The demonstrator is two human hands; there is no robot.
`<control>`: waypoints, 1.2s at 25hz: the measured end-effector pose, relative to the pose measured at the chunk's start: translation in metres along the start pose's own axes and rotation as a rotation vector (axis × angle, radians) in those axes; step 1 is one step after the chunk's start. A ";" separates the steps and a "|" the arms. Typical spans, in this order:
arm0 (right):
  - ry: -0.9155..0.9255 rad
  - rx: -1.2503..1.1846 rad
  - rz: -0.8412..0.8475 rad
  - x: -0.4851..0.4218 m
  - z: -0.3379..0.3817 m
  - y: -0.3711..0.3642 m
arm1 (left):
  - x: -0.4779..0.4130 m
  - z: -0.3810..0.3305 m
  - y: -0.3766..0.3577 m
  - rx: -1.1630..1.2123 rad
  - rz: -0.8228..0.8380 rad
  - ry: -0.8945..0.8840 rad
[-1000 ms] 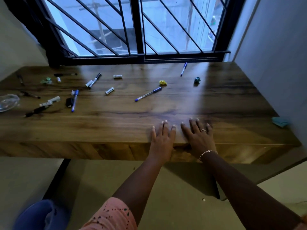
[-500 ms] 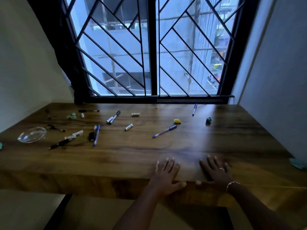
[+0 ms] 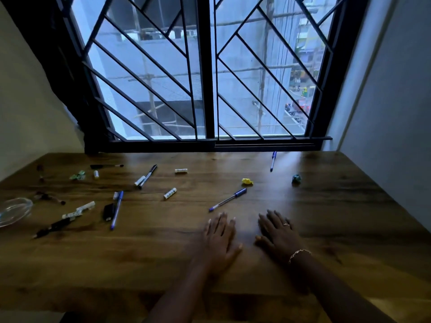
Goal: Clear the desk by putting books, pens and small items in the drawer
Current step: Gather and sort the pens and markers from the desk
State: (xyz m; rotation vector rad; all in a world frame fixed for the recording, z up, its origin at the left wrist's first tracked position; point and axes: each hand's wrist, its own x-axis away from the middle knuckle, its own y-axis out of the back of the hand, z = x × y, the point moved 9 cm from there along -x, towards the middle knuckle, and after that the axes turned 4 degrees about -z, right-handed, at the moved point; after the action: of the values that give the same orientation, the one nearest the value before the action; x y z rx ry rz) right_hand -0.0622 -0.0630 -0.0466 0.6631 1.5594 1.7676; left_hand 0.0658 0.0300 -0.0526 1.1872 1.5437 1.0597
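1. Both hands have slid forward off the front edge, so now left hand (image 3: 219,238) and right hand (image 3: 277,234) lie flat on the desk (image 3: 140,252), fingers (image 3: 221,221) straight, slightly spread, holding nothing.
2. Guessing they're parked there because I'm about to start grabbing stuff; nothing's cleared yet.
3. Closest target: blue pen (image 3: 227,199), lying just beyond my left fingertips, not touching. Drawer isn't in view.

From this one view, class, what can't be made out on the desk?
Head view:
1. Drawer: not visible; the desk front is cut by the bottom edge.
2. Bowl: cut by the left edge.
3. Far-left dark items: too dim to name.
4. Tube print: too small.
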 end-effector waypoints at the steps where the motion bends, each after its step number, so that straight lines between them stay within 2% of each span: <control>1: 0.003 -0.027 -0.024 -0.010 -0.002 0.002 | -0.009 0.005 0.003 -0.002 -0.020 -0.004; 7: -0.154 -0.170 -0.159 -0.092 -0.030 0.013 | -0.071 0.028 0.017 -0.083 -0.164 -0.013; 8: -0.171 -0.168 -0.227 -0.105 -0.034 0.021 | -0.081 0.033 0.018 -0.084 -0.182 -0.017; 11: -0.115 -0.068 -0.282 -0.143 -0.035 0.030 | -0.100 0.048 0.020 -0.057 -0.236 -0.022; 14: -0.313 -0.294 -0.269 -0.187 -0.067 0.020 | -0.106 0.059 0.017 -0.025 -0.309 -0.041; 19: -0.484 -0.404 -0.391 -0.248 -0.102 0.019 | -0.113 0.059 0.030 -0.027 -0.414 -0.118; 22: -0.581 -0.306 -0.404 -0.275 -0.122 0.021 | -0.113 0.063 0.027 0.013 -0.388 -0.111; 26: -0.512 -0.074 -0.380 -0.301 -0.117 0.027 | -0.117 0.063 0.022 -0.011 -0.387 -0.135; 28: -0.537 -0.047 -0.340 -0.303 -0.114 0.025 | -0.119 0.063 0.024 -0.013 -0.410 -0.135; 30: -0.611 -0.139 -0.313 -0.290 -0.114 0.031 | -0.119 0.063 0.023 -0.022 -0.422 -0.130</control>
State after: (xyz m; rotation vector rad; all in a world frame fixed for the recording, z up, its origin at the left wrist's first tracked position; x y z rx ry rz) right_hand 0.0329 -0.3597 -0.0157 0.7530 1.0442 1.2652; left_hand 0.1482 -0.0756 -0.0284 0.8443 1.5839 0.7042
